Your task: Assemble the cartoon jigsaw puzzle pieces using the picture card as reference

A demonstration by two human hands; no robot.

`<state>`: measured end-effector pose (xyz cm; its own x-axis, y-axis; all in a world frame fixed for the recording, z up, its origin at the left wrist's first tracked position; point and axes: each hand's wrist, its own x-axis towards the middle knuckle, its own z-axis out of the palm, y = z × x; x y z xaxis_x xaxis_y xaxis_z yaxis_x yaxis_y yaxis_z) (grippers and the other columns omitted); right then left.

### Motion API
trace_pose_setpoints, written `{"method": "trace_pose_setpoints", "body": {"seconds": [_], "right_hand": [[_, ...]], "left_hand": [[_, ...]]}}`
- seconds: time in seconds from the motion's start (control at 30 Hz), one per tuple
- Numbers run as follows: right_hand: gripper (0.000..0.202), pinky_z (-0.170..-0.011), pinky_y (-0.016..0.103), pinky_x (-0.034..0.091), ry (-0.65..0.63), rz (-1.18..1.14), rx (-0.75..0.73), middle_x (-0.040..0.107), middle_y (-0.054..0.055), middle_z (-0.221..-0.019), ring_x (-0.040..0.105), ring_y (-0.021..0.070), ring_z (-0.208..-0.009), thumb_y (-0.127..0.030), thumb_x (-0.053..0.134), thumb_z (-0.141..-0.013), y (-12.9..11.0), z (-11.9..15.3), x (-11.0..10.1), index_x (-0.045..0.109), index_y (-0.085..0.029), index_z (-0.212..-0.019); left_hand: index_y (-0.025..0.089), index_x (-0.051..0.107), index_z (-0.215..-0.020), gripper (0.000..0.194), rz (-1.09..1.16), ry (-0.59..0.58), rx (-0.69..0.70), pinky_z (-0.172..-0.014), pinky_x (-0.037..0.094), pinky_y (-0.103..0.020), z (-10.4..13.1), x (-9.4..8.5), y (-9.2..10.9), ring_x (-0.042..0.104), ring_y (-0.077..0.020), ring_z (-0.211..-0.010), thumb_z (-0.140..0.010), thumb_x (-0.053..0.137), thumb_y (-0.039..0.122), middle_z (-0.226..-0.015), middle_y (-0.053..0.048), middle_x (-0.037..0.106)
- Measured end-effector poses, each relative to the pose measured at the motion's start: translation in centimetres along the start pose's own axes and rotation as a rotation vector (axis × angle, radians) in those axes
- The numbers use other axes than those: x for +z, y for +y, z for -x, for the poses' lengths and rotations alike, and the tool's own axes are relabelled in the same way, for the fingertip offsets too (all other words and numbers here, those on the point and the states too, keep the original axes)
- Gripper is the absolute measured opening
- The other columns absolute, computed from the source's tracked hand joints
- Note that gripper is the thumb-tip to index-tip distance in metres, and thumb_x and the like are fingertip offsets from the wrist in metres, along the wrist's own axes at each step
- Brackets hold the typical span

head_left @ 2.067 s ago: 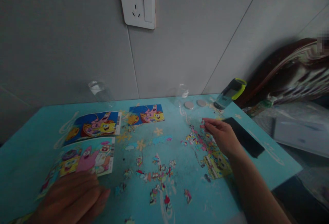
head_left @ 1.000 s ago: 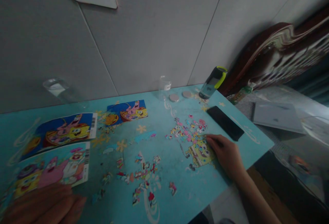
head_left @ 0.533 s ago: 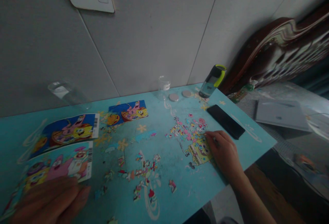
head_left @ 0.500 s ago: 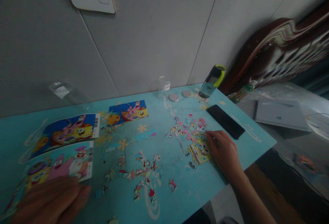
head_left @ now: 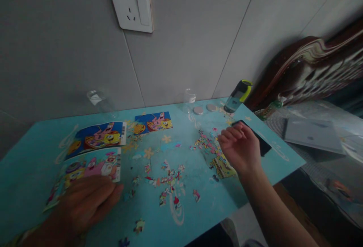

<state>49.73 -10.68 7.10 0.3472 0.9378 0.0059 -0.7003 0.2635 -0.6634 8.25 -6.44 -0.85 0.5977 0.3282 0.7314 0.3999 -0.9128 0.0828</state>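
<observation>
My right hand [head_left: 241,147] is raised above the right part of the table, palm turned up and fingers curled; whether anything is in it cannot be made out. Below and beside it lie a heap of small puzzle pieces [head_left: 206,142] and a partly joined yellow figure [head_left: 222,167]. My left hand [head_left: 90,198] rests over the lower edge of a cartoon picture sheet [head_left: 96,165], fingers bent together, their tips and anything under them hidden. Loose and joined pieces [head_left: 170,181] lie between the hands.
Two more blue pictures [head_left: 102,135] [head_left: 153,122] lie behind. Along the wall are two clear containers [head_left: 103,103] [head_left: 189,96], two round lids [head_left: 198,110] and a bottle [head_left: 236,96]. A black phone [head_left: 262,145] lies behind my right hand; a laptop [head_left: 313,133] sits farther right.
My right hand has lifted off the yellow figure and turned palm up. The view has shifted left, and my left hand still lies over the picture sheet.
</observation>
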Motion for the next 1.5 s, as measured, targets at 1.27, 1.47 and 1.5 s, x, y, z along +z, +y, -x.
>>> {"method": "trace_pose_setpoints", "body": {"seconds": [1.27,1.47,1.5], "right_hand": [[0.053,-0.042,0.028,0.029,-0.449,-0.409,0.372,0.027,-0.009,-0.043,0.025,0.006,-0.031,-0.024,0.055,-0.094,8.5,-3.8,3.5,0.023,-0.023,-0.051],[0.051,-0.042,0.025,0.028,-0.351,-0.355,0.271,0.027,-0.008,-0.048,0.027,0.0065,-0.036,-0.023,0.057,-0.092,8.4,-4.0,3.5,0.02,-0.022,-0.057],[0.051,-0.041,0.024,0.028,-0.335,-0.333,0.253,0.027,-0.008,-0.049,0.027,0.0064,-0.036,-0.023,0.058,-0.092,8.4,-3.9,3.6,0.02,-0.022,-0.058]], "left_hand": [[0.02,0.047,-0.063,0.033,-0.113,-0.165,-0.006,-0.055,0.034,-0.032,-1.6,-1.5,-0.5,0.043,-0.0112,-0.051,-0.092,0.063,0.016,-0.057,0.005,0.045],[0.019,0.049,-0.065,0.03,-0.118,-0.179,-0.012,-0.057,0.035,-0.031,-1.5,-1.7,-0.6,0.045,-0.0107,-0.052,-0.092,0.062,0.016,-0.058,0.005,0.048],[0.019,0.049,-0.066,0.03,-0.115,-0.184,-0.012,-0.057,0.035,-0.03,-1.5,-1.7,-0.7,0.045,-0.0107,-0.052,-0.092,0.062,0.015,-0.058,0.005,0.048]]}}
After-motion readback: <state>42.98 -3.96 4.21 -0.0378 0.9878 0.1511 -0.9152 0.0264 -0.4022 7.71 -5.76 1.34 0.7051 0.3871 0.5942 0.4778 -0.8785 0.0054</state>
